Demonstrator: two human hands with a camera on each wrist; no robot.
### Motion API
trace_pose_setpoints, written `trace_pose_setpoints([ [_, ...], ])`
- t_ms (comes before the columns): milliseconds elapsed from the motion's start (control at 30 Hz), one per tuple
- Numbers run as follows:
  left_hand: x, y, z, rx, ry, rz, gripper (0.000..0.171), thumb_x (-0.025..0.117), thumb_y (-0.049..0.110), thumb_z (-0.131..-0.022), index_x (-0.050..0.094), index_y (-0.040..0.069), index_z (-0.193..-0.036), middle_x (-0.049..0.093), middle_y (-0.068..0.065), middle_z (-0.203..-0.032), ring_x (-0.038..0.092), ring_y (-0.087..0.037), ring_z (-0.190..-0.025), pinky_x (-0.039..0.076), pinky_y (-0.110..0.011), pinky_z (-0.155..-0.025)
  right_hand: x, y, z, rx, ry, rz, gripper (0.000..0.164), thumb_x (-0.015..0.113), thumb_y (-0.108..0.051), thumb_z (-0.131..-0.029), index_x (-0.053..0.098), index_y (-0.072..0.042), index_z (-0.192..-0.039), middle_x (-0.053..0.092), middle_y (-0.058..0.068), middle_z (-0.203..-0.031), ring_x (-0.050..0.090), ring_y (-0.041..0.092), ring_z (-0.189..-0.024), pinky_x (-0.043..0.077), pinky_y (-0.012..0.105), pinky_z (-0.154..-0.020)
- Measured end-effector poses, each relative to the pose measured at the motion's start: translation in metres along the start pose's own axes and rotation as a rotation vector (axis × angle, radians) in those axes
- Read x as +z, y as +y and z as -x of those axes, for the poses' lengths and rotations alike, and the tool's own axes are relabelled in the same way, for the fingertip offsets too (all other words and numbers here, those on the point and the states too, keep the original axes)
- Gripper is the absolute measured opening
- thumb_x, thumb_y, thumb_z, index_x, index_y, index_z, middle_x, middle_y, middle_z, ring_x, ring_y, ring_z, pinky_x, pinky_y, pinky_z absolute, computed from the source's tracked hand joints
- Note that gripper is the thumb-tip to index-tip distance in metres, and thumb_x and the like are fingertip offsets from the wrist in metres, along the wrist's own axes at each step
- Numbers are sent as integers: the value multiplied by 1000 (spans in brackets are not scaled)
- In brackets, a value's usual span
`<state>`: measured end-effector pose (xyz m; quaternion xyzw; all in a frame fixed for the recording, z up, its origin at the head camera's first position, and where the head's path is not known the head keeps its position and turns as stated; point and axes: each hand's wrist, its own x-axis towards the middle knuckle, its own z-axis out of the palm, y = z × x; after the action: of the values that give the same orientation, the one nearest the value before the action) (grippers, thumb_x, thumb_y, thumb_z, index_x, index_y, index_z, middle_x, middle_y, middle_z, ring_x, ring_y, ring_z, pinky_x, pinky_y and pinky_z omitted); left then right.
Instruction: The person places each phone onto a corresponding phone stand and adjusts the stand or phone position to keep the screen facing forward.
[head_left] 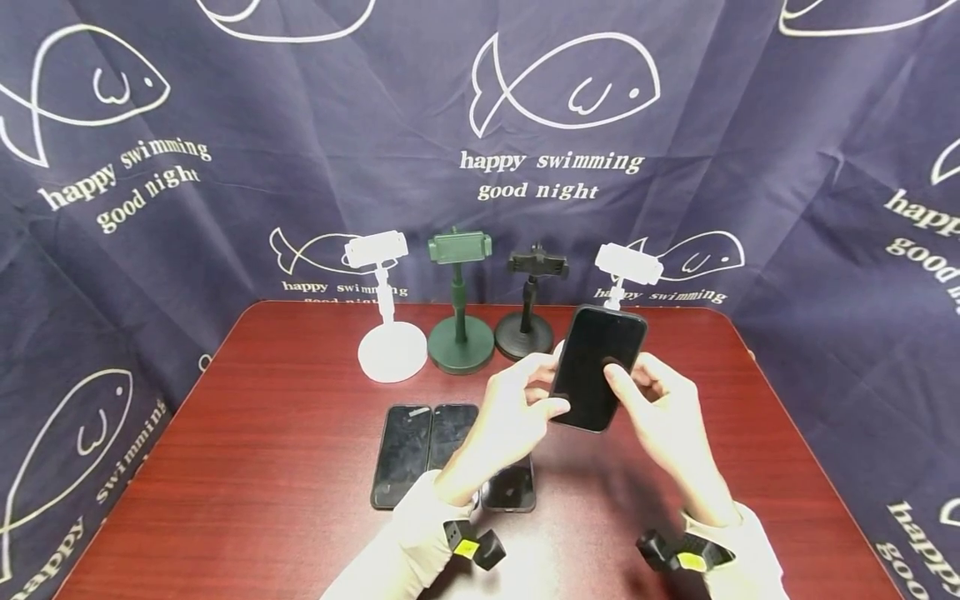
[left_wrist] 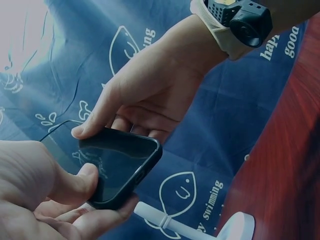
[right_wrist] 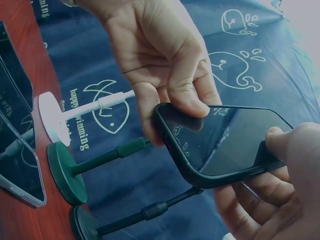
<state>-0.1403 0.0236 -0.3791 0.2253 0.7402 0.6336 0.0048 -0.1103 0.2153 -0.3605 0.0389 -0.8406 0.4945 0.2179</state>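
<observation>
A black smartphone (head_left: 600,367) is held up above the table between both hands, its dark screen facing the head camera. My left hand (head_left: 517,408) grips its left lower edge, thumb on the front and fingers behind. On the opposite edge my right hand (head_left: 660,408) holds it, with the thumb lying over the screen. In the left wrist view the smartphone (left_wrist: 115,165) shows a thick dark rim. Behind it stands a white phone stand (head_left: 628,264), whose base is mostly hidden by the phone and hands.
Left of it stand a black stand (head_left: 525,333), a green stand (head_left: 461,342) and a white stand (head_left: 392,352). Several phones lie face up on the red table (head_left: 262,467), including a phone (head_left: 402,457) at the left; the left forearm partly covers the others. A fish-printed curtain (head_left: 420,108) hangs behind.
</observation>
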Motion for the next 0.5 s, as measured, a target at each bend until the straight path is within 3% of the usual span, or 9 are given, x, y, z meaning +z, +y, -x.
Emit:
trace_pose_setpoints([
  [133, -1, 1, 0, 25, 30, -16, 46, 71, -5, -81, 63, 19, -119, 71, -4, -102, 68, -10, -85, 57, -28, -76, 1, 9, -1, 17, -39, -10, 14, 67, -27, -93, 67, -14, -87, 67, -2, -71, 57, 12, -60, 43, 21, -55],
  [267, -2, 0, 0, 32, 42, -19, 43, 72, -3, -82, 63, 19, -118, 71, -3, -100, 68, -9, -84, 57, -29, -75, 1, 9, 0, 25, -79, -11, 16, 65, -30, -94, 71, -16, -98, 74, 0, -82, 66, 12, -69, 48, 19, -62],
  [400, -2, 0, -1, 45, 58, -3, 43, 72, -2, -82, 63, 20, -118, 71, -2, -100, 68, -9, -83, 57, -28, -74, 1, 7, 1, 8, -101, 27, 12, 67, -30, -93, 71, -18, -92, 70, 0, -75, 59, 12, -62, 45, 22, -56],
  [500, -2, 0, -2, 77, 84, 35, 43, 72, -3, -82, 63, 17, -119, 70, -5, -103, 68, -11, -85, 58, -29, -75, 2, 7, 2, -3, -142, 16, 10, 69, -28, -92, 70, -19, -96, 68, 1, -74, 58, 13, -60, 47, 25, -55],
])
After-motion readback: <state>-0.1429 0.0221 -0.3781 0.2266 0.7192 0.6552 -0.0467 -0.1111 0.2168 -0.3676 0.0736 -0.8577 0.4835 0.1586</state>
